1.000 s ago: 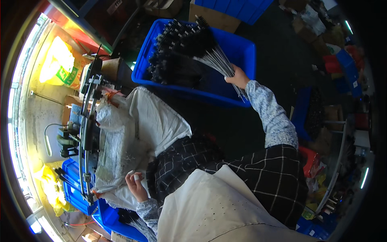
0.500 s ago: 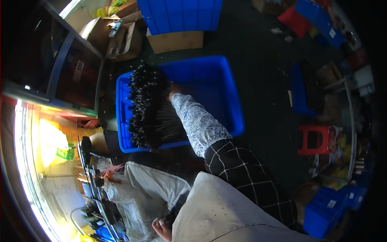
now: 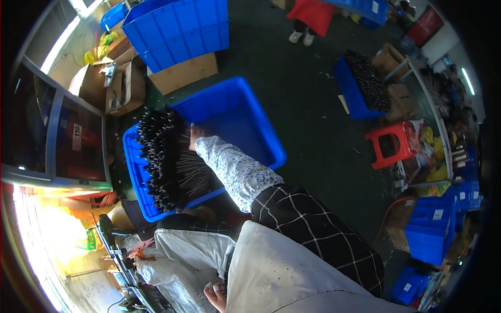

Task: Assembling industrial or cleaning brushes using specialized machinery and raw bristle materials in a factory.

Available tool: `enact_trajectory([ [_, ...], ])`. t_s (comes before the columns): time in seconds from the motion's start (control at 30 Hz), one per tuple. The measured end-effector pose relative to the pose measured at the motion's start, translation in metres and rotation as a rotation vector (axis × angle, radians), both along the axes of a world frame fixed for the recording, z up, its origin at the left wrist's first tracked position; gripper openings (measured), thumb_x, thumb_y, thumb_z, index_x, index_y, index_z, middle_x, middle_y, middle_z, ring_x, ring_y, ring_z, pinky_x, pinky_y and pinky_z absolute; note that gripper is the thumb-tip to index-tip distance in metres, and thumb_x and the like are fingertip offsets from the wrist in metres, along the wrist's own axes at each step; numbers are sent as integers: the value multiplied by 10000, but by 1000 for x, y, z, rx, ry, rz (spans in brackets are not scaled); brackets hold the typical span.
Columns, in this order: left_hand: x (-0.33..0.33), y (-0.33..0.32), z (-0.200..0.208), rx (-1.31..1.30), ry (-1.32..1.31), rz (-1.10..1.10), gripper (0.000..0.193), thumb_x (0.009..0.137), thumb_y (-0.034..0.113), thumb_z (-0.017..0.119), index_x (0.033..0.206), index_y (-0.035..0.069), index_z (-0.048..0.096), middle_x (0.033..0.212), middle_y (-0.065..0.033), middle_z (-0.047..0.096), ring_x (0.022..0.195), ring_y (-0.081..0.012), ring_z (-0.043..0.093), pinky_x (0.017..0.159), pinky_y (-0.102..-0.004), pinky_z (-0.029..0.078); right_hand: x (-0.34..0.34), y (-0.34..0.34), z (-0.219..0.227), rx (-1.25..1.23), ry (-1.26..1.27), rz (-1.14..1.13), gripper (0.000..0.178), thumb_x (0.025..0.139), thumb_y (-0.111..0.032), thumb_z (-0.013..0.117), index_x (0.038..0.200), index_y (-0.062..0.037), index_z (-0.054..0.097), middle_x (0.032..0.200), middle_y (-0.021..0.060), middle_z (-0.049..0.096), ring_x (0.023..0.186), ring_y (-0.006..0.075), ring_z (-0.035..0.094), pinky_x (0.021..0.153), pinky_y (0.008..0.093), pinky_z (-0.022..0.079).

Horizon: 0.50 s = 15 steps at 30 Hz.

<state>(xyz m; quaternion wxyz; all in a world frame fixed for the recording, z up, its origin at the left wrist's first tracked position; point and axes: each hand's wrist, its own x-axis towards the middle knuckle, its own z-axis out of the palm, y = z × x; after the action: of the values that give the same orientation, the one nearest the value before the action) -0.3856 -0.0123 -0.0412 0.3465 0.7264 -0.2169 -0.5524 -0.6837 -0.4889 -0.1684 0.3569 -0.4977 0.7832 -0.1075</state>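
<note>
A large blue plastic bin (image 3: 261, 122) stands in front of me. Along its left side lies a thick bundle of thin rods with black tufted heads (image 3: 163, 156), the heads on the left and the bare stems fanning out to the right. My right hand (image 3: 197, 136) reaches into the bin and is against the upper right side of the bundle. Its fingers are partly hidden, so I cannot see whether they grip any stems. Low in the view, my left hand (image 3: 215, 297) is beside the edge of my pale apron (image 3: 282, 266), fingers curled; what they hold is hidden.
Another blue bin (image 3: 180, 31) sits on a cardboard box (image 3: 183, 73) beyond. A glass-paned cabinet (image 3: 78, 130) is at left. To the right are a red stool (image 3: 389, 145) and a blue crate of black-headed rods (image 3: 360, 88). A person in red (image 3: 310, 18) stands far off.
The view has shifted, so the bin sits further left in it. More of my right hand shows beside the bundle, and the stems appear more fanned out. My left hand stays low, fingers curled.
</note>
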Motion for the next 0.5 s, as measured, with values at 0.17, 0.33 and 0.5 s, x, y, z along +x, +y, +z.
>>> enact_trajectory([
  [0.17,7,21,24,-5,-211,-178,350,855,276,466,1088,20,413,906,-136,532,795,-214,507,738,-313,408,-39,36,0,44,24,89,990,624,-323,648,1324,-58,0,1327,193,215,1186,365,282,972,396,278],
  [0.33,20,45,13,-36,-236,-267,351,855,277,465,1088,19,413,901,-142,533,794,-219,507,739,-314,407,-56,90,32,-138,67,-1,712,661,-268,628,1243,-33,291,1150,205,446,1069,323,437,885,371,375],
  [0.5,29,69,-2,-71,-277,-366,353,855,279,463,1088,19,413,895,-150,533,792,-226,508,741,-315,407,-30,175,83,-505,-336,443,480,662,-195,624,1072,-11,457,874,133,593,807,269,576,703,348,455],
])
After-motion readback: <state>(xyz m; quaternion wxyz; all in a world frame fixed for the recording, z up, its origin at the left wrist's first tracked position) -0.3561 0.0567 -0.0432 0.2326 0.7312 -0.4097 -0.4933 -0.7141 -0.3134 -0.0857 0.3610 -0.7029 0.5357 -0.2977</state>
